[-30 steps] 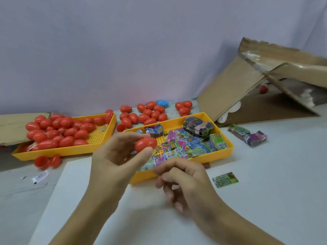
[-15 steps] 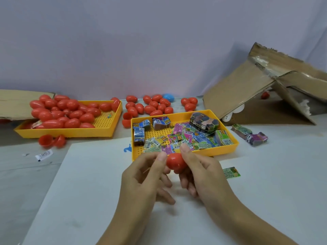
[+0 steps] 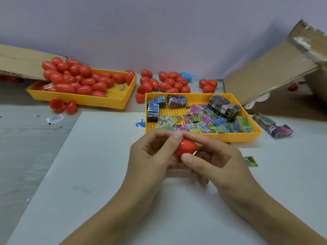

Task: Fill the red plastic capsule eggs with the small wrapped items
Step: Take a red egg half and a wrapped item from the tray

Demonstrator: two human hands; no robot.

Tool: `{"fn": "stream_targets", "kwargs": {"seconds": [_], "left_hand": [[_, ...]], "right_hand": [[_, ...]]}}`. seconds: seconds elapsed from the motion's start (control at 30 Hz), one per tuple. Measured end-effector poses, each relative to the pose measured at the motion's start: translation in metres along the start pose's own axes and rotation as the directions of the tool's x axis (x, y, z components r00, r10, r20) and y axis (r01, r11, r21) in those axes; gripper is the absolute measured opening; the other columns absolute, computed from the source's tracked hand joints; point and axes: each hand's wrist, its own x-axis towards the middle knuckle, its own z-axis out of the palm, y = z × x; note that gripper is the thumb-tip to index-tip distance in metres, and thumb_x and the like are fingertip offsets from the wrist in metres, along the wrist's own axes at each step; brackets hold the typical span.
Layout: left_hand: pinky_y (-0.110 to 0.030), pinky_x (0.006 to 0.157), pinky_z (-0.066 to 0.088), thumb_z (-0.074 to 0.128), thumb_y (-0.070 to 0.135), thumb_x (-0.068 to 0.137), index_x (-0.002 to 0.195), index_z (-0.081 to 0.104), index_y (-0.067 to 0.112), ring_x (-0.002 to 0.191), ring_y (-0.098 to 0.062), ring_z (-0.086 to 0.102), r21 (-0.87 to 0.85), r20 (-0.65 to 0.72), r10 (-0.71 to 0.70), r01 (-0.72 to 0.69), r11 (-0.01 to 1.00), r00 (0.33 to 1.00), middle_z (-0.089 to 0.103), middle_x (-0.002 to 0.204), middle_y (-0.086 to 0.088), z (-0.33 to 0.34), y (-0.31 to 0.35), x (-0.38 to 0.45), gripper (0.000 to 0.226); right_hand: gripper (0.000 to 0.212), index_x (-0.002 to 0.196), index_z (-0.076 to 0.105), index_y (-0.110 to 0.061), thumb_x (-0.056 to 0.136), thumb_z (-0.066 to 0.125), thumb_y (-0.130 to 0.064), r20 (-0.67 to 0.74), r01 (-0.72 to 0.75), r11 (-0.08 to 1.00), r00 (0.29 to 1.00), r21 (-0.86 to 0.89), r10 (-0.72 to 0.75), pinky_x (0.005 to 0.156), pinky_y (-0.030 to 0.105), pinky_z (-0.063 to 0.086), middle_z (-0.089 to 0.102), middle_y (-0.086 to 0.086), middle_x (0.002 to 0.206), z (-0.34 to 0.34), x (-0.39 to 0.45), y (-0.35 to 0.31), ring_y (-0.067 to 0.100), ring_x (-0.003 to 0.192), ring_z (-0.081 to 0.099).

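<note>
Both hands hold one red capsule egg (image 3: 186, 148) above the white board, just in front of the right yellow tray (image 3: 244, 137). My left hand (image 3: 152, 160) pinches the egg from the left with thumb and fingers. My right hand (image 3: 217, 161) grips it from the right, thumb underneath. That tray holds several small wrapped items (image 3: 200, 121) in colourful packets. The left yellow tray (image 3: 113, 101) is heaped with closed red eggs (image 3: 74, 80).
Loose red eggs (image 3: 168, 84) and one blue egg (image 3: 186, 76) lie behind the trays. An opened red egg (image 3: 62, 105) sits before the left tray. Cardboard boxes stand at left (image 3: 21, 61) and right (image 3: 276, 71). Bundled packets (image 3: 272, 125) and one green packet (image 3: 250, 161) lie to the right.
My left hand brought the egg down from above the right tray to in front of it. My right hand rose and took hold of the egg too.
</note>
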Motion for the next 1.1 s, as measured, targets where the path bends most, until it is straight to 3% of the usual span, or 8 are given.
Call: {"fn": "stream_targets", "kwargs": {"seconds": [0.1, 0.23, 0.37, 0.5, 0.6, 0.7, 0.87, 1.1], "left_hand": [[-0.029, 0.065, 0.059, 0.082, 0.024, 0.075, 0.08, 0.073, 0.013, 0.074, -0.027, 0.075, 0.009, -0.047, 0.108, -0.108, 0.994, 0.993, 0.074, 0.082, -0.013, -0.002, -0.003, -0.001, 0.015], [-0.029, 0.075, 0.059, 0.075, 0.006, 0.077, 0.096, 0.067, 0.013, 0.094, -0.025, 0.073, 0.083, 0.024, 0.266, -0.267, 0.96, 0.964, 0.075, 0.101, -0.008, 0.0, -0.006, -0.004, 0.021], [-0.027, 0.077, 0.058, 0.07, -0.002, 0.076, 0.111, 0.058, 0.016, 0.108, -0.022, 0.069, 0.132, 0.084, 0.314, -0.323, 0.937, 0.946, 0.07, 0.112, -0.003, 0.0, -0.009, -0.007, 0.041], [-0.034, 0.049, 0.055, 0.064, 0.026, 0.083, 0.089, 0.068, 0.013, 0.068, -0.02, 0.066, 0.152, -0.001, 0.12, -0.119, 0.981, 0.993, 0.065, 0.078, -0.007, -0.002, 0.0, -0.006, 0.016], [-0.028, 0.039, 0.043, 0.053, 0.053, 0.085, 0.08, 0.066, 0.003, 0.046, -0.024, 0.05, 0.176, 0.03, -0.042, 0.036, 0.984, 0.999, 0.055, 0.06, -0.012, -0.004, 0.005, -0.003, 0.052], [-0.028, 0.039, 0.046, 0.069, 0.055, 0.086, 0.08, 0.068, 0.006, 0.044, -0.026, 0.052, 0.176, 0.041, -0.036, 0.028, 0.984, 0.999, 0.057, 0.058, -0.013, -0.004, 0.005, -0.003, 0.049], [-0.036, 0.053, 0.059, 0.078, 0.027, 0.079, 0.093, 0.075, 0.02, 0.06, -0.022, 0.068, 0.144, 0.094, 0.046, -0.059, 0.988, 0.994, 0.069, 0.076, -0.01, -0.003, 0.004, -0.006, 0.016], [-0.033, 0.077, 0.061, 0.074, 0.005, 0.074, 0.127, 0.053, 0.032, 0.098, -0.023, 0.072, 0.23, 0.152, 0.21, -0.241, 0.943, 0.966, 0.072, 0.106, -0.006, -0.005, -0.008, -0.004, 0.063]], "right_hand": [[0.037, 0.115, 0.072, -0.033, 0.078, 0.077, -0.03, -0.056, -0.046, 0.994, 0.997, 0.1, 0.052, 0.042, 0.026, 0.044, 0.067, -0.001, 0.078, 0.0, 0.002, -0.002, 0.014, 0.056, 0.057], [0.037, 0.076, 0.072, -0.019, 0.081, 0.067, -0.056, -0.112, -0.125, 0.982, 0.984, 0.139, 0.141, 0.034, 0.022, 0.038, 0.065, 0.009, 0.065, -0.001, 0.003, -0.007, 0.017, 0.045, 0.054], [0.023, 0.083, 0.076, -0.016, 0.082, 0.07, -0.039, -0.117, -0.069, 0.988, 0.989, 0.139, 0.085, 0.037, 0.023, 0.04, 0.067, 0.009, 0.066, -0.002, -0.001, -0.006, 0.018, 0.045, 0.057], [0.028, 0.106, 0.076, -0.025, 0.078, 0.076, -0.024, -0.073, -0.021, 0.988, 0.997, 0.153, 0.032, 0.043, 0.024, 0.044, 0.074, 0.008, 0.086, -0.003, -0.003, -0.007, 0.017, 0.056, 0.062], [0.033, 0.104, 0.076, -0.032, 0.075, 0.075, -0.015, -0.071, 0.001, 0.995, 0.997, 0.095, 0.006, 0.045, 0.026, 0.046, 0.073, 0.001, 0.087, -0.001, -0.004, -0.006, 0.015, 0.063, 0.065], [0.024, 0.092, 0.079, -0.025, 0.075, 0.072, -0.01, -0.061, 0.016, 0.996, 0.998, 0.092, -0.01, 0.047, 0.026, 0.045, 0.073, 0.001, 0.091, -0.001, -0.004, -0.005, 0.015, 0.064, 0.065], [0.013, 0.092, 0.075, -0.019, 0.08, 0.069, -0.017, -0.087, -0.02, 0.984, 0.996, 0.179, 0.036, 0.047, 0.028, 0.048, 0.073, 0.007, 0.096, -0.004, -0.004, -0.007, 0.022, 0.066, 0.069], [0.039, 0.077, 0.071, -0.018, 0.082, 0.062, -0.055, -0.137, -0.169, 0.98, 0.973, 0.107, 0.183, 0.033, 0.019, 0.034, 0.066, 0.008, 0.064, -0.003, -0.001, -0.013, 0.017, 0.042, 0.053]]}}
